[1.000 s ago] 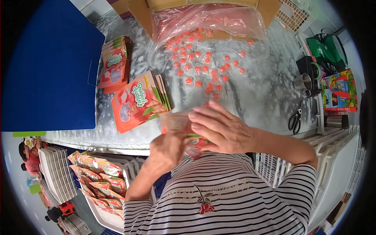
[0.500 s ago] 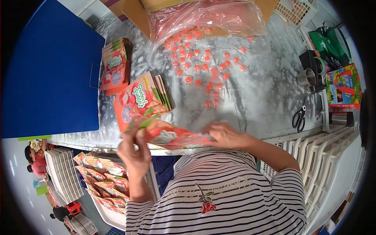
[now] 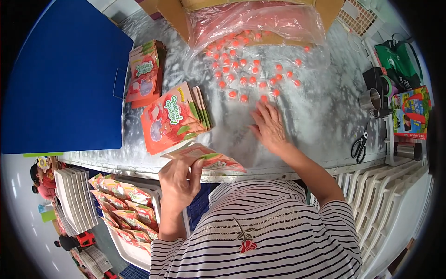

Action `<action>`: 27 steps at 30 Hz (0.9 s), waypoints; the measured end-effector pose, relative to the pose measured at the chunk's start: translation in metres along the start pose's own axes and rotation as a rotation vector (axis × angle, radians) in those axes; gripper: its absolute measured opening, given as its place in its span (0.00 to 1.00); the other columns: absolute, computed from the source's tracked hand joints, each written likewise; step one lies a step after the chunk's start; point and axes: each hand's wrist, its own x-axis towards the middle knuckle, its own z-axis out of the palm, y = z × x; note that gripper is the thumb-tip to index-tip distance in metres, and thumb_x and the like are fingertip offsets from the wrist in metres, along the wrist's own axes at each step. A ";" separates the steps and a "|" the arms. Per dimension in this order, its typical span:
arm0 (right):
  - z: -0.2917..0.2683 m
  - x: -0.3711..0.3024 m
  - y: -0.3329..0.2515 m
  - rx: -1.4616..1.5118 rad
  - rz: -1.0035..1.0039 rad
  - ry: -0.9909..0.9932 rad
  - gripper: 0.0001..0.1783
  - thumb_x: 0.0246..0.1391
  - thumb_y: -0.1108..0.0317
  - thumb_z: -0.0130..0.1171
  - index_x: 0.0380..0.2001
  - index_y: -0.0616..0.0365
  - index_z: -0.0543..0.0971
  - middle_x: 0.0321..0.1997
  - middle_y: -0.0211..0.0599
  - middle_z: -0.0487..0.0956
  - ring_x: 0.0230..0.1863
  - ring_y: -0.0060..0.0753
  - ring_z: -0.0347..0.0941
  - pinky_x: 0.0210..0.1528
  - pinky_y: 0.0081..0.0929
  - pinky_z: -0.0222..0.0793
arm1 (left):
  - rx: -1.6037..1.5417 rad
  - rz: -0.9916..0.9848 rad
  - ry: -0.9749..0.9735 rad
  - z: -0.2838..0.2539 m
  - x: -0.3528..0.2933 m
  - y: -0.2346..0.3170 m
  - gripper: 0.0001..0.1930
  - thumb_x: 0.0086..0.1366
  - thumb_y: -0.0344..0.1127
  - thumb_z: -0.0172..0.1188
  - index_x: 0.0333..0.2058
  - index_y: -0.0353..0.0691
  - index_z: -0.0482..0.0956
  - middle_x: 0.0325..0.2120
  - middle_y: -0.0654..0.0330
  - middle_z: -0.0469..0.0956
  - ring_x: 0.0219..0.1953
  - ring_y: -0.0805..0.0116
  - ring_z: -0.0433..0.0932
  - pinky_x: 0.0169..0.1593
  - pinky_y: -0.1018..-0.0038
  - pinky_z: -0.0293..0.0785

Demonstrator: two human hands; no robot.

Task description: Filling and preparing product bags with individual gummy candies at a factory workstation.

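Observation:
My left hand [image 3: 180,180], at the table's front edge, pinches a red and green printed pouch [image 3: 218,160] between thumb and fingers. The pouch is tilted, and its inside is hidden from me. My right hand [image 3: 271,128] reaches over the grey tabletop, palm down with fingers apart. Its fingertips are at the near side of the scattered red candies [image 3: 243,81] in clear wrappers. Anything under the palm is hidden. Beside my left hand lies a fanned stack of flat pouches [image 3: 160,123], with a second stack of pouches [image 3: 143,76] behind it.
An open cardboard box [image 3: 172,18] with a clear plastic liner [image 3: 255,23] stands at the back. A blue board [image 3: 65,79] fills the left. Black scissors [image 3: 359,148] and a metal cup [image 3: 369,100] are at right. Filled pouches [image 3: 134,214] sit in a white crate below left.
My right hand has left the pouch and moved forward to the candies, its fingers spreading. Candies seen nearer the front edge no longer show. The pouch in my left hand has shifted right.

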 end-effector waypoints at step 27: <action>-0.141 0.032 -0.023 1.282 0.758 0.011 0.09 0.58 0.75 0.57 0.42 0.64 0.76 0.38 0.35 0.80 0.31 0.19 0.74 0.29 0.20 0.71 | -0.023 0.349 -0.077 0.034 0.013 0.021 0.10 0.54 0.30 0.66 0.28 0.37 0.72 0.21 0.58 0.70 0.20 0.61 0.73 0.27 0.69 0.68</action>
